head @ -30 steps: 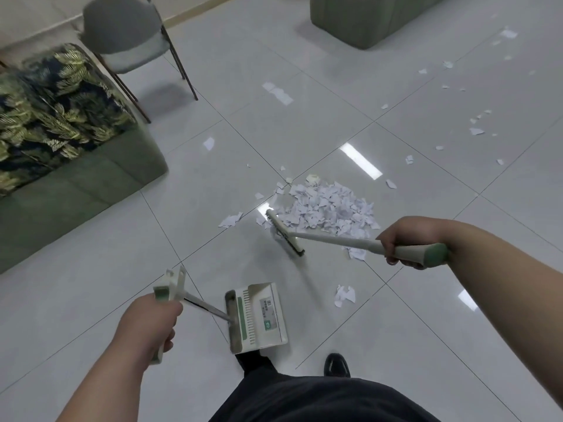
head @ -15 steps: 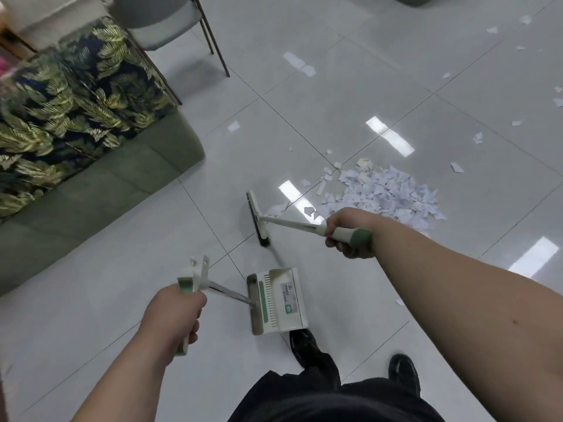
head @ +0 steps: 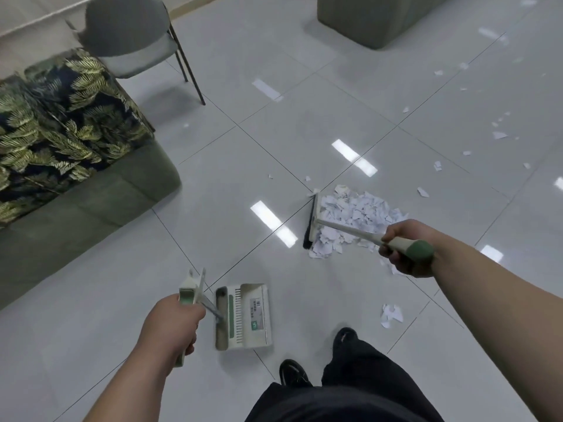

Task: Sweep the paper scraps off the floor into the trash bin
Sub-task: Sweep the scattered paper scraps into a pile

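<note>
Down on the pale tiled floor, the scraps lie mostly in one heap, right of centre and ahead of the person's feet. The right hand is curled tight round the green-capped end of the broom, whose shaft slants down and left to the head. That head stands on the tiles at the heap's left edge, with paper touching it along its length and a few pieces spilled just beside its near end.

The left hand grips the handle of the dustpan, fingers wrapped round it. The pan sits flat on the floor, mouth facing right, just beside the left shoe and well apart from the heap.

A crumpled stray lies alone between the heap and the right shoe. Small bits sit just beyond the broom head. More loose pieces are scattered over the tiles at the far right, well apart from the heap.

A green sofa fills the left side, with leaf-print cushions on it. A grey chair stands behind it. A green block of upholstery stands at the top edge
</note>
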{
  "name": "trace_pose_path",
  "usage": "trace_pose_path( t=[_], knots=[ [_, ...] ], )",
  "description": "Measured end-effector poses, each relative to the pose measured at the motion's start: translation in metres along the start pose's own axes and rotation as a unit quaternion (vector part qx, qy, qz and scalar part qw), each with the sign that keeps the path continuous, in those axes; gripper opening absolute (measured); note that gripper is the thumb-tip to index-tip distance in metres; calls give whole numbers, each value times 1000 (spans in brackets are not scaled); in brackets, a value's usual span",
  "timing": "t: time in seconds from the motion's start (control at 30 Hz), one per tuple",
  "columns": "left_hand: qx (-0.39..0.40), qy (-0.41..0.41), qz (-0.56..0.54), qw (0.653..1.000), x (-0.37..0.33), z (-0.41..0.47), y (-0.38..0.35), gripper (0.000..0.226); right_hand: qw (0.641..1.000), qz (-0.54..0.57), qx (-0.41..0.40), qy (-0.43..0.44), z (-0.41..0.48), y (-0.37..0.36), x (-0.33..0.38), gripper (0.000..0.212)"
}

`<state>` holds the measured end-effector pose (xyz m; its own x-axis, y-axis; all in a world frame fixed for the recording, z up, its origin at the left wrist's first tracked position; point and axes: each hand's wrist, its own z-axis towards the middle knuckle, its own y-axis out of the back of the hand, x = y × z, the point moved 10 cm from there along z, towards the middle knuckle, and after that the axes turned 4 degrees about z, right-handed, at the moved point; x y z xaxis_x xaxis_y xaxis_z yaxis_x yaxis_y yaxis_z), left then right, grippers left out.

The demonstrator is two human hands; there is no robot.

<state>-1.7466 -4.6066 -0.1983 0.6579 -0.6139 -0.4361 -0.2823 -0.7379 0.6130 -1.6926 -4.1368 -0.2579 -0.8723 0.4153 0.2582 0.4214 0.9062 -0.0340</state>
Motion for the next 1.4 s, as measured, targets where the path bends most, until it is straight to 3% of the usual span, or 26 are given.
trace_pose_path(
  t=[0.13,0.5,0.63,0.8,1.13,1.4],
  knots=[
    [-6,-2,7,1000,-24,15,-4,11,1000,-12,26,8,-9,2,28,19],
    [-29,54,-6,998,-117,66,-21,12,989,-36,143,27,95,-86,156,35],
    [-21,64,-8,998,-154,87,-45,15,985,-72,153,27,133,-100,212,35],
    [-17,63,0,998,-193,104,-68,14,990,-24,140,5,157,-70,256,40],
    [21,2,30,999,-252,107,-66,13,987,145,70,-22,107,58,218,25],
    [71,-78,42,994,-244,95,-54,13,981,190,-30,20,36,116,126,24]
  ],
)
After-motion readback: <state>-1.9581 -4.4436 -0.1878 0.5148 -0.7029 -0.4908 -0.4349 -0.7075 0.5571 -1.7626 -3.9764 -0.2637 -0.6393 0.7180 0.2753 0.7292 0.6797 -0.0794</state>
